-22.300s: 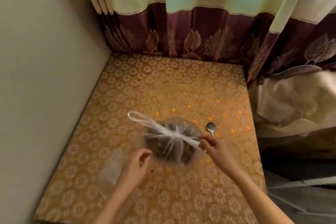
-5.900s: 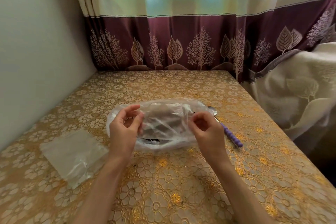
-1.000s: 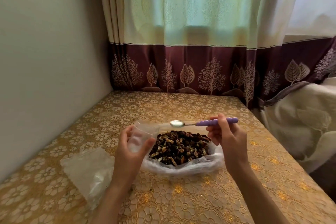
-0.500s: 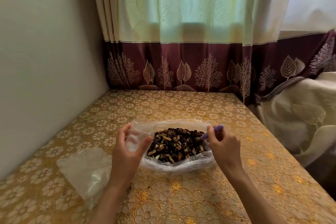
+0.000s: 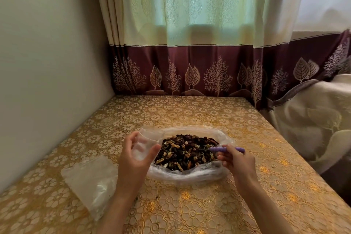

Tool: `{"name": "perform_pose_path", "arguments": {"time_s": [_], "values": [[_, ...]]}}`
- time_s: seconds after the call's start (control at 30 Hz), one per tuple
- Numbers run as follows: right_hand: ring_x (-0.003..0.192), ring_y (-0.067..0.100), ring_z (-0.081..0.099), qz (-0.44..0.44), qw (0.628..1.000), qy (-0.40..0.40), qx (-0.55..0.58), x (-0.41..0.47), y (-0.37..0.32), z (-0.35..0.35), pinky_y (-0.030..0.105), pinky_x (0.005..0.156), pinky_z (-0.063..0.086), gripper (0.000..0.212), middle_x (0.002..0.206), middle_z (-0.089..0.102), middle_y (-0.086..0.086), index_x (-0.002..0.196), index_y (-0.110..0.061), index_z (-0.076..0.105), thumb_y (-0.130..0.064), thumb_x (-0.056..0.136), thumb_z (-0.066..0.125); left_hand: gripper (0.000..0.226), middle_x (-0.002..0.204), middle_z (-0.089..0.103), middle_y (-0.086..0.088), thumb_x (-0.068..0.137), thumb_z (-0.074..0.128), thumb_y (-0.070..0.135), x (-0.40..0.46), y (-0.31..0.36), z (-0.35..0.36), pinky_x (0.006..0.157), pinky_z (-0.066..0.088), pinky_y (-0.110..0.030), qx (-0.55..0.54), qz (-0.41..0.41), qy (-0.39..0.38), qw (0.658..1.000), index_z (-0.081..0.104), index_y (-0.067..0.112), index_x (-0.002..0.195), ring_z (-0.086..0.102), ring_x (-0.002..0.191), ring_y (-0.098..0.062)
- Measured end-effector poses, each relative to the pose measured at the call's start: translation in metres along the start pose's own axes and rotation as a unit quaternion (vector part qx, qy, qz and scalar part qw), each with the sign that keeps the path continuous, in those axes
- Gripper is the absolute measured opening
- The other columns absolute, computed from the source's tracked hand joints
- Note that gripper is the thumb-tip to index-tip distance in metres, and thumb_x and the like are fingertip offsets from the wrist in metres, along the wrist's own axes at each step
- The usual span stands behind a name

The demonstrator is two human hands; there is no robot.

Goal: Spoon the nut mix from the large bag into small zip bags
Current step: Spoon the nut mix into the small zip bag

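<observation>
Right hand [image 5: 235, 159]: thumb and forefinger pinch the purple ribbed plastic spoon handle [image 5: 227, 149] near its middle, other fingers curled beneath. Handle lies nearly level, tail end poking out past the knuckles, bowl end pointing away from the fingertips into the dark nut mix [image 5: 187, 151]. Bowl itself buried or hidden; cannot tell how loaded. Low flat hold suits digging under the heap, likely the scoop stage.

Left hand [image 5: 135, 155]: thumb on one face, fingers wrapped on the other, pinching a small clear zip bag [image 5: 147, 143]. Mouth stands above the fingertips, held partly agape. Film thin, glossy, creased; looks empty. Held right at the near-left lip of the nut heap, presumably to keep the spoon's travel short.

Between both hands: large clear soft plastic bag [image 5: 190, 174], rim rolled down into a shallow nest so the mix lies exposed. Mix lumpy: pale walnut-like pieces, dark raisin-like bits.

Outward of the left wrist: flat stack of spare clear bags [image 5: 91, 180] on the gold floral embossed tablecloth [image 5: 266, 186]. Beyond the fingertips, a maroon-bordered cream curtain [image 5: 190, 62].
</observation>
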State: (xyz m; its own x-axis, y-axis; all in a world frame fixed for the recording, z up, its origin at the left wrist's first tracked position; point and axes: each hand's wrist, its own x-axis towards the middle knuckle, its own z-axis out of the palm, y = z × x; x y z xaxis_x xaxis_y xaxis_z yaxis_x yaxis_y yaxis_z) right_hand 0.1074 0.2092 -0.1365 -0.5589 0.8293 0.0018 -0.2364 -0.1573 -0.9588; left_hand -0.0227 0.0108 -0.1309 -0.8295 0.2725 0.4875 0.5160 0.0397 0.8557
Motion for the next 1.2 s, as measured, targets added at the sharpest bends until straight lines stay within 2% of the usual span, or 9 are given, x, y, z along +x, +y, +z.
{"name": "perform_pose_path", "arguments": {"time_s": [0.13,0.2,0.27,0.33,0.43,0.57,0.83,1.03,1.2], "values": [[0.059,0.018,0.054,-0.011,1.0,-0.007,0.015,-0.001,-0.002,0.001,0.016,0.042,0.043,0.042,0.084,0.07,0.025,0.059,-0.004,0.072,-0.008,0.095,0.05,0.072,0.105,0.053,0.018,0.058,0.065,0.071,-0.002,0.001,0.001,0.078,0.041,-0.007,0.002,0.007,-0.005,1.0,0.045,0.029,0.113,0.054,0.097,0.007],[0.061,0.019,0.052,-0.019,0.999,-0.013,0.024,-0.001,-0.004,0.002,0.016,0.042,0.04,0.038,0.083,0.07,0.024,0.063,-0.004,0.071,-0.007,0.095,0.05,0.08,0.102,0.051,0.023,0.052,0.062,0.079,-0.002,0.003,0.001,0.072,0.041,-0.002,-0.002,0.014,-0.006,1.0,0.044,0.029,0.112,0.051,0.092,0.018],[0.06,0.018,0.052,-0.03,0.999,-0.018,0.033,-0.001,-0.009,0.003,0.016,0.042,0.04,0.029,0.077,0.072,0.02,0.075,0.001,0.067,-0.007,0.095,0.049,0.087,0.104,0.05,0.023,0.05,0.058,0.083,-0.002,0.003,0.002,0.073,0.04,-0.004,0.008,0.005,-0.014,1.0,0.044,0.028,0.116,0.049,0.094,0.015],[0.056,0.016,0.053,-0.046,0.998,-0.027,0.039,-0.001,-0.015,0.004,0.016,0.042,0.04,0.023,0.073,0.071,0.017,0.085,0.006,0.063,-0.008,0.095,0.048,0.073,0.104,0.05,0.019,0.058,0.064,0.069,-0.003,0.001,0.003,0.071,0.04,-0.005,0.019,0.001,-0.026,0.999,0.043,0.029,0.116,0.048,0.094,0.01],[0.055,0.015,0.054,-0.076,0.996,-0.039,0.039,-0.004,-0.027,0.01,0.016,0.043,0.042,0.023,0.073,0.067,0.018,0.088,0.007,0.063,-0.008,0.095,0.047,0.071,0.11,0.049,0.014,0.061,0.066,0.052,-0.003,-0.003,0.005,0.08,0.039,-0.013,0.041,0.002,-0.035,0.999,0.044,0.023,0.123,0.049,0.099,-0.005],[0.054,0.013,0.056,-0.111,0.988,-0.093,0.048,-0.015,-0.046,0.023,0.017,0.044,0.042,0.026,0.068,0.068,0.013,0.08,0.002,0.063,-0.008,0.096,0.046,0.067,0.103,0.04,0.025,0.062,0.066,0.048,-0.003,-0.002,0.006,0.081,0.036,-0.015,0.048,0.01,-0.027,0.998,0.041,0.027,0.121,0.042,0.103,-0.004],[0.059,0.016,0.055,-0.168,0.958,-0.23,-0.024,-0.041,-0.051,0.05,0.017,0.048,0.043,0.019,0.084,0.074,0.014,0.088,0.003,0.06,-0.007,0.095,0.045,0.054,0.099,0.044,0.031,0.062,0.068,0.045,-0.005,0.002,0.006,0.061,0.04,0.0,-0.005,0.005,-0.018,1.0,0.04,0.038,0.107,0.048,0.081,0.027],[0.063,0.018,0.059,-0.229,0.939,-0.245,-0.072,-0.043,-0.046,0.055,0.025,0.055,0.046,0.012,0.079,0.069,0.021,0.09,-0.005,0.065,-0.001,0.091,0.054,0.064,0.1,0.057,0.019,0.053,0.069,0.068,-0.005,0.006,0.004,0.064,0.046,-0.003,-0.089,-0.002,-0.006,0.996,0.044,0.04,0.106,0.059,0.087,0.015],[0.059,0.016,0.056,-0.211,0.953,-0.216,0.008,-0.04,-0.05,0.052,0.019,0.05,0.045,0.014,0.072,0.069,0.01,0.089,0.0,0.062,-0.005,0.093,0.05,0.083,0.106,0.054,0.016,0.043,0.059,0.085,-0.001,0.003,0.002,0.069,0.042,0.0,-0.073,0.005,0.014,0.997,0.04,0.041,0.11,0.052,0.092,0.019]]}}
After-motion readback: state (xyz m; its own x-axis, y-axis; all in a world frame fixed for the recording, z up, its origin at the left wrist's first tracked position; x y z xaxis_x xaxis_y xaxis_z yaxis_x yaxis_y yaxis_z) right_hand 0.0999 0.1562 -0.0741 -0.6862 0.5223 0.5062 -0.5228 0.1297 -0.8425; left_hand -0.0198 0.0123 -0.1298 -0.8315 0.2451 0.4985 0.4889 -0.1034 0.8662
